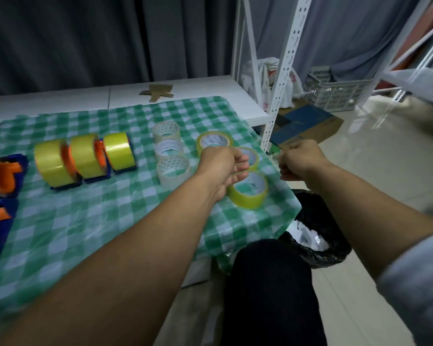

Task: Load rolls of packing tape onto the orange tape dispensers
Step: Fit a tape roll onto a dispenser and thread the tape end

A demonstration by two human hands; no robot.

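Note:
Three yellow tape rolls lie flat at the right end of the green checked cloth (pixel 98 221): a far one (pixel 214 141), a middle one (pixel 252 156) and a near one (pixel 250 192). My left hand (pixel 223 168) curls its fingers round the left rim of the middle roll. My right hand (pixel 300 158) is a fist past the table's edge, pinching crinkled clear wrap (pixel 274 156). Three clear rolls (pixel 174 169) lie in a column to the left. Three dispensers loaded with yellow tape (pixel 85 156) stand in a row. Two orange dispensers without tape (pixel 3 173) lie at the far left.
A bin with a black bag (pixel 318 236) stands on the floor below my right hand, by my knee. A white perforated shelf upright (pixel 283 78) rises just behind the table's right corner. A cardboard box (pixel 308 123) and a plastic crate (pixel 335 91) sit beyond it.

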